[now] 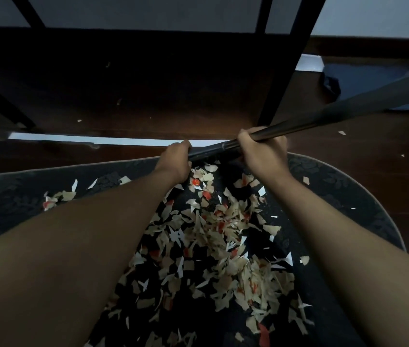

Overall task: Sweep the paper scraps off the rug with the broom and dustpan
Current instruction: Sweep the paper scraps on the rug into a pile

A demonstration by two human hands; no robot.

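Both hands, left hand (pixel 176 156) and right hand (pixel 263 151), grip what seems the broom handle (pixel 323 118) above paper scraps (pixel 218 236).

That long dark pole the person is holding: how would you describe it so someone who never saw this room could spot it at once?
Start at the dark patterned rug littered with paper scraps. Above its far edge, the left hand and right hand both grip a broom handle. Unlike the upright black furniture legs behind it, this pole is round, slightly glossy, and slants up towards the right edge.

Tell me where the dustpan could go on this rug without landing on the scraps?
Bare rug lies right of the right forearm, toward the curved edge, and left of the left forearm. Paper scraps crowd the strip between the arms.
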